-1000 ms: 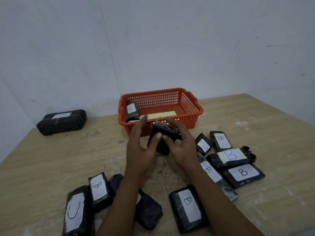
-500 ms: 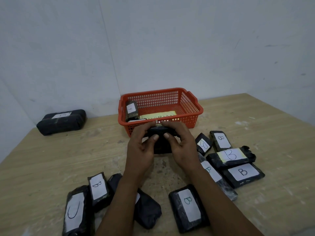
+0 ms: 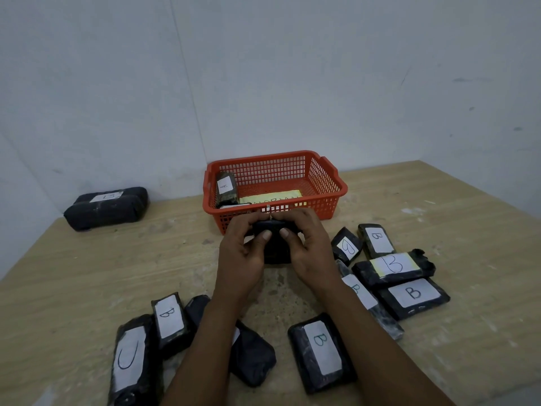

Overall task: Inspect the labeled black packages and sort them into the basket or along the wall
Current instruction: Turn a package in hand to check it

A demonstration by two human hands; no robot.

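Left hand (image 3: 240,253) and right hand (image 3: 311,251) together grip one black package (image 3: 275,247), fingers curled around it, above the table (image 3: 87,282) just near of the orange basket (image 3: 329,183); its label is hidden.

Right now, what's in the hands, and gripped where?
One black package, held by both hands: left hand on its left side, right hand on its right, thumbs pressing its near face. Its label isn't readable.
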